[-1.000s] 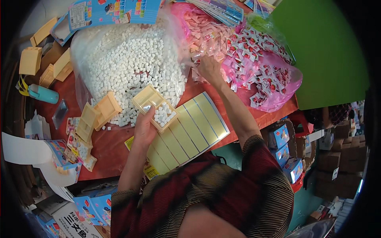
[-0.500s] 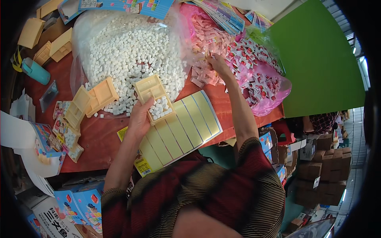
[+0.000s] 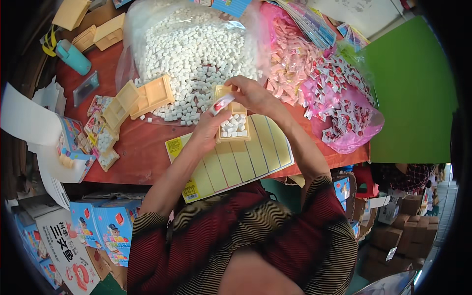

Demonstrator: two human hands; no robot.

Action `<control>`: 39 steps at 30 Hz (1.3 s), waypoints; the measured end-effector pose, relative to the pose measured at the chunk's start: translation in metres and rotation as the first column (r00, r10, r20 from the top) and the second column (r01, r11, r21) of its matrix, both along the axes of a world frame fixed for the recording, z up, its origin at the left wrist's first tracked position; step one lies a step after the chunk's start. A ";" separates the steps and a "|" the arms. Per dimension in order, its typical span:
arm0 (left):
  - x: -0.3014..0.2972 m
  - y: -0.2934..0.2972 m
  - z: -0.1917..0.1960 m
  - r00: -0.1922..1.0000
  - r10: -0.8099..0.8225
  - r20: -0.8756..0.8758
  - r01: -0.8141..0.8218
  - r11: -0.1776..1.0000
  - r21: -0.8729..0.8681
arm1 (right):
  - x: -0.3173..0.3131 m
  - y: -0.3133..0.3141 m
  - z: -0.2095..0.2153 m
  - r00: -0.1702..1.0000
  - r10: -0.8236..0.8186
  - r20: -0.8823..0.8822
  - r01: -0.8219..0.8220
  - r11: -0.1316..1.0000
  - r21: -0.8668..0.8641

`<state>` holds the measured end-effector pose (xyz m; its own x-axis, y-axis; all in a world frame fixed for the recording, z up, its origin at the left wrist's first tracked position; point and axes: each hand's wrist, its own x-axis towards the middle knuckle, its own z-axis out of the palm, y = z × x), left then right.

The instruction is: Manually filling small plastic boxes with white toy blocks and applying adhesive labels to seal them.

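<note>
My left hand (image 3: 209,129) has its grip closed on the tan tray (image 3: 233,123) — one cell full of white cubes, the cell beyond it bare. My right hand (image 3: 250,93) pinches a small red-and-white packet (image 3: 221,104) just above that tray. Beneath the grip lies a glossy yellow label sheet (image 3: 236,162) on the red surface (image 3: 142,147) — more filling left, I judge.

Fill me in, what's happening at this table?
A person at a red table is filling a small tan tray with white candy pieces. The left hand grips the tray's left edge, holding it above a sheet of yellow labels. The right hand brings a small red-and-white packet over the tray. A big bag of white pieces and bags of pink packets lie behind.
</note>
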<state>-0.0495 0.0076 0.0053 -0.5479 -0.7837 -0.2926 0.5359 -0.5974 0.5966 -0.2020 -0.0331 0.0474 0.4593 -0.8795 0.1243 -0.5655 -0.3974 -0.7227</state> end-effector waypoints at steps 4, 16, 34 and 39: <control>0.008 0.004 0.001 0.995 0.052 0.081 -0.052 0.999 -0.009 | 0.001 0.005 0.005 1.000 -0.024 0.009 0.024 0.999 0.037; 0.015 0.008 0.000 0.997 0.071 0.025 -0.071 0.997 0.013 | 0.025 0.012 -0.014 0.995 -0.037 0.090 0.077 0.865 -0.496; 0.008 0.029 -0.029 1.000 0.010 0.026 -0.012 0.997 0.080 | 0.094 -0.032 -0.033 0.889 0.044 -0.455 -0.196 0.936 -0.291; 0.017 0.021 -0.024 0.996 0.085 0.001 -0.085 0.994 0.072 | 0.050 -0.033 0.012 0.995 0.080 -0.059 -0.081 0.997 -0.015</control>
